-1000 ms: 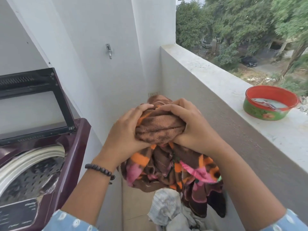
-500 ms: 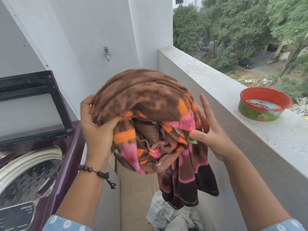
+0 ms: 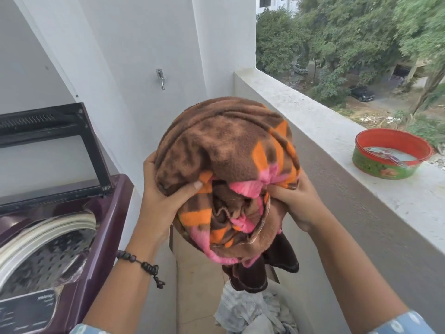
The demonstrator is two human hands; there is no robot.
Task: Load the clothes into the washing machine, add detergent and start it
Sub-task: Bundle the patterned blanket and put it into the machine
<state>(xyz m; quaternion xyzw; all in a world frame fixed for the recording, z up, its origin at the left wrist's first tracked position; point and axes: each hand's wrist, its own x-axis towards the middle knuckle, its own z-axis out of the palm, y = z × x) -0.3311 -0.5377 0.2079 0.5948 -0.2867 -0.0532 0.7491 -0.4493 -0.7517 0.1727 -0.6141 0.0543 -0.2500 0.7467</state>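
Note:
A bunched brown blanket (image 3: 226, 150) with orange and pink patches is held up at chest height in the middle of the view. My left hand (image 3: 163, 194) grips its left side, thumb pressed into the fabric. My right hand (image 3: 292, 203) holds its right side, fingers tucked into the folds. A dark end of the blanket hangs down below. The maroon top-load washing machine (image 3: 113, 208) stands at the left with its lid (image 3: 48, 145) raised and its steel drum (image 3: 45, 259) showing. More pale clothes (image 3: 250, 312) lie in a heap below the blanket.
A concrete parapet ledge (image 3: 337, 131) runs along the right, with a red and green tub (image 3: 390, 157) of water on it. A metal tap (image 3: 160, 78) sticks out of the white wall behind. Tiled floor (image 3: 195, 280) shows between machine and parapet.
The blanket has been lifted higher and bunched into a ball. My right hand, which was spread beside it, now grips its right side. My left hand has moved up with it.

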